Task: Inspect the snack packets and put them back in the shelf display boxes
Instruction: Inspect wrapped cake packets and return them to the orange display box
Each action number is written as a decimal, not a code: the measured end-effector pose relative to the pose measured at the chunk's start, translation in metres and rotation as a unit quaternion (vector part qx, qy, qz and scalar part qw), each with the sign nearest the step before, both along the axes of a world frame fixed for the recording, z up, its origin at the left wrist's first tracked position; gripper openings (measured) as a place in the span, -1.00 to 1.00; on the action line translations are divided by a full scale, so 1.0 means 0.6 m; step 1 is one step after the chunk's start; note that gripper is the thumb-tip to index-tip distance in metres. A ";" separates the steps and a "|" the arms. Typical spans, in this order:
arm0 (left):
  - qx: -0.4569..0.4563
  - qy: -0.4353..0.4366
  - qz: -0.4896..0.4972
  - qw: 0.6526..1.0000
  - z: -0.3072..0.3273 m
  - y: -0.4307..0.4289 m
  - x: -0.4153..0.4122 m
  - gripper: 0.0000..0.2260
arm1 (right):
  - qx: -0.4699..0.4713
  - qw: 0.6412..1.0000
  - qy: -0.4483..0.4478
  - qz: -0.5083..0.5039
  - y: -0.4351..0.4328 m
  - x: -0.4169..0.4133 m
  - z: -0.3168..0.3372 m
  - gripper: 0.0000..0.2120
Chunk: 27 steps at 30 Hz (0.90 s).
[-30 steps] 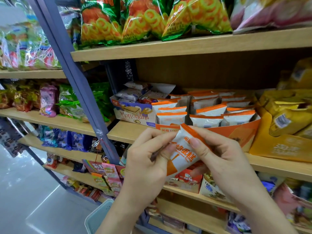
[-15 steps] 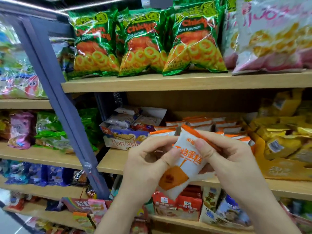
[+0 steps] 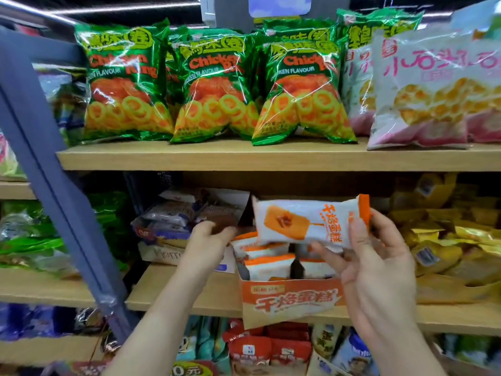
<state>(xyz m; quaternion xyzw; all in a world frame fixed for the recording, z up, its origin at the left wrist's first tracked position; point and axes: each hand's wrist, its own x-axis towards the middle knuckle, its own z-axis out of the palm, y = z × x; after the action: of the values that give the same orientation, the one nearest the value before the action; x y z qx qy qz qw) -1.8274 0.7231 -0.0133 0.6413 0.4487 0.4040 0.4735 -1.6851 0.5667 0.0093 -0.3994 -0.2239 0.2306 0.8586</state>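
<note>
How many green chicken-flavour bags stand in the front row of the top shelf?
3: the left bag, the middle bag, the right bag. More green bags behind them are partly hidden.

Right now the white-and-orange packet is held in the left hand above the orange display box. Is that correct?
Not quite. The head view shows the white-and-orange packet held in the right hand, not the left, above the orange display box. The left hand is stretched toward the shelf beside that box and does not touch this packet.
</note>
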 end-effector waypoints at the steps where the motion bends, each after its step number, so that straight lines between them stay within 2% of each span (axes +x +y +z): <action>1: -0.021 -0.006 -0.004 1.000 0.003 -0.002 0.003 -0.84 | 0.010 1.000 -0.004 -0.005 0.004 -0.003 -0.001 -0.84; 6: -0.070 0.007 -0.005 0.998 0.007 0.003 0.012 -0.80 | -0.021 0.995 -0.095 -0.033 0.024 -0.016 -0.011 -0.83; 10: -0.046 -0.006 0.011 0.999 0.007 0.003 0.015 -0.85 | -0.029 0.986 -0.159 -0.047 0.030 -0.015 -0.018 -0.86; 14: 0.005 -0.106 0.029 0.994 0.008 0.010 0.006 -0.84 | -0.032 0.971 -0.226 -0.075 0.031 -0.004 -0.025 -0.86; 17: 0.002 -0.202 0.040 0.979 0.013 0.010 -0.010 -0.88 | -0.040 0.960 -0.269 -0.063 0.036 0.001 -0.025 -0.85; 22: 0.054 -0.271 0.049 0.960 -0.001 -0.009 -0.049 -0.91 | -0.100 0.915 -0.389 -0.030 0.071 0.007 0.006 -0.82; 27: 0.128 -0.240 0.088 0.958 -0.014 -0.022 -0.079 -0.94 | -0.148 0.880 -0.452 0.000 0.126 0.002 0.051 -0.74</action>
<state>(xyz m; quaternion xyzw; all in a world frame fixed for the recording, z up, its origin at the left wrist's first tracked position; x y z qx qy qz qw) -1.8748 0.7100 -0.0220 0.5385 0.3212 0.6402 0.4439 -1.6840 0.6424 0.0400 -0.5824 -0.5509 0.0555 0.5952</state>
